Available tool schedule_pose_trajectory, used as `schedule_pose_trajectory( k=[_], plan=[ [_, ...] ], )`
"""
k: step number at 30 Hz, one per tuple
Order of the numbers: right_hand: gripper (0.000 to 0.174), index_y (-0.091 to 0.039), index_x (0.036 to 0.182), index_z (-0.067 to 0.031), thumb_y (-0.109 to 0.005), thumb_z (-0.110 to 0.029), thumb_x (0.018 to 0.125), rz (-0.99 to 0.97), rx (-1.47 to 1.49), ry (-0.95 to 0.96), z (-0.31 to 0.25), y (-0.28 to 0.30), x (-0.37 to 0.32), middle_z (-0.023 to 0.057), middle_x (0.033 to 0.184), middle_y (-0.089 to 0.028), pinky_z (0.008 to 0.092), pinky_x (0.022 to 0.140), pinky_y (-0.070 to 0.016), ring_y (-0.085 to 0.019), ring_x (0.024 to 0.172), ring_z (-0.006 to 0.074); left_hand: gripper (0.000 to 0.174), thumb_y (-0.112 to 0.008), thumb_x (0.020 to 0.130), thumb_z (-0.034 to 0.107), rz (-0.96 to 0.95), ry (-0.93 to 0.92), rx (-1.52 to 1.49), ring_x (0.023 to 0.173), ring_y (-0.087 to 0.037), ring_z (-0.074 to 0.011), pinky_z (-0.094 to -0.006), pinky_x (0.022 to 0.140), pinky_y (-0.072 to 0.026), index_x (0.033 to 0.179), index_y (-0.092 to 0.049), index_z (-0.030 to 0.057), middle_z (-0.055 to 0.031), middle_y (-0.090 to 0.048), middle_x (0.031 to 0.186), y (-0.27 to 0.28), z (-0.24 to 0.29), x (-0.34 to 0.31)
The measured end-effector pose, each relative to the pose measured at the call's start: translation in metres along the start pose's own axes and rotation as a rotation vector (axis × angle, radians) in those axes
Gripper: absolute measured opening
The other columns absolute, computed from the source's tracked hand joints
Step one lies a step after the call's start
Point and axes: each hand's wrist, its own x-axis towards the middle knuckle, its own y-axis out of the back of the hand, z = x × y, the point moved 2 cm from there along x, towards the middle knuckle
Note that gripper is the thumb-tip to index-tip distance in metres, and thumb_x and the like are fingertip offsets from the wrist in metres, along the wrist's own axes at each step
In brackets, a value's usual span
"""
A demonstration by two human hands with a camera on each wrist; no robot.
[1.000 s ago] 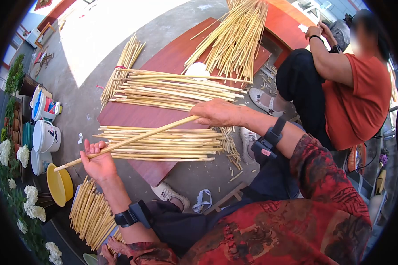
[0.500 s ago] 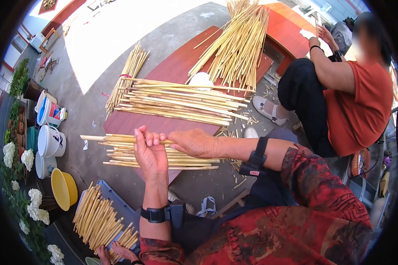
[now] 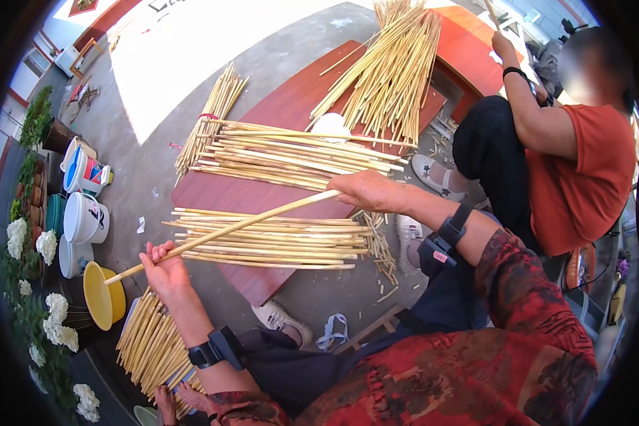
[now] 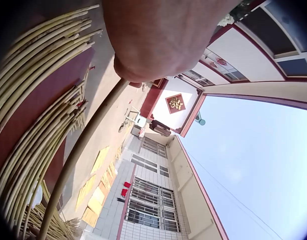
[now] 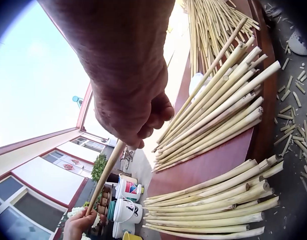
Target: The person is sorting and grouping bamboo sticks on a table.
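A long pale stalk [image 3: 224, 231] slants between my two hands over the board. My right hand [image 3: 366, 190] grips its upper right end, knuckles up. Near the lower left end, my left hand [image 3: 167, 273] holds it between thumb and fingers, palm turned up. In the right wrist view the same stalk [image 5: 106, 177] runs from under the right fist down to the left hand [image 5: 79, 225]. Below it lies a row of similar stalks [image 3: 284, 245] on the reddish board [image 3: 255, 280]; a second row [image 3: 291, 153] lies farther back.
A large heap of stalks [image 3: 387, 85] and a tied bundle [image 3: 209, 121] lie beyond. Buckets [image 3: 85, 219] and a yellow basin [image 3: 103, 302] stand at left, above cut stalks [image 3: 153, 348] near another person's hands. A person in an orange shirt [image 3: 582, 170] sits at right. Cut bits [image 3: 380, 245] litter the floor.
My hands came together at the middle of a stalk half a second ago and are now wide apart again, right hand up and right, left hand down and left.
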Motion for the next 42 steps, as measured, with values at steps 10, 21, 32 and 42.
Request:
schedule_pose_trajectory(
  k=[10, 21, 32, 42],
  plan=[
    [0.023, -0.047, 0.098, -0.0056, -0.045, -0.024, 0.084, 0.049, -0.087, 0.052, -0.004, -0.002, 0.003, 0.0127, 0.084, -0.053, 0.0403, 0.069, -0.0409, -0.052, 0.081, 0.0304, 0.015, -0.041, 0.088, 0.012, -0.142, 0.005, 0.176, 0.086, -0.051, -0.0232, -0.0459, 0.09, -0.0407, 0.094, -0.043, -0.0021, -0.0088, -0.048, 0.077, -0.021, -0.038, -0.029],
    [0.02, -0.044, 0.096, -0.0057, -0.043, -0.023, 0.085, -0.011, -0.025, 0.122, -0.035, -0.018, 0.016, 0.0138, 0.083, -0.054, 0.0401, 0.064, -0.0436, -0.055, 0.076, 0.0314, 0.018, -0.052, 0.084, 0.018, -0.328, 0.247, 0.265, 0.087, -0.056, -0.0294, -0.0455, 0.08, -0.048, 0.083, -0.047, 0.0005, -0.0098, -0.053, 0.077, -0.027, -0.095, -0.073],
    [0.017, -0.041, 0.086, -0.0041, -0.046, -0.02, 0.082, 0.001, 0.005, 0.064, -0.059, -0.027, 0.035, 0.0132, 0.073, -0.053, 0.0395, 0.061, -0.0433, -0.054, 0.07, 0.0323, 0.02, -0.047, 0.087, 0.022, -0.358, 0.325, 0.278, 0.079, -0.056, -0.0252, -0.0416, 0.077, -0.048, 0.078, -0.048, 0.004, -0.007, -0.052, 0.073, -0.038, -0.106, -0.091],
    [0.013, -0.045, 0.083, -0.0048, -0.049, -0.015, 0.076, 0.014, -0.177, 0.083, 0.001, -0.02, 0.003, 0.0129, 0.073, -0.054, 0.0399, 0.06, -0.0427, -0.055, 0.071, 0.0314, 0.021, -0.044, 0.088, 0.024, -0.078, -0.025, 0.015, 0.053, -0.037, -0.0091, -0.0256, 0.054, -0.0395, 0.086, -0.043, 0.0038, 0.0016, -0.035, 0.058, -0.001, -0.009, -0.012]
  ],
)
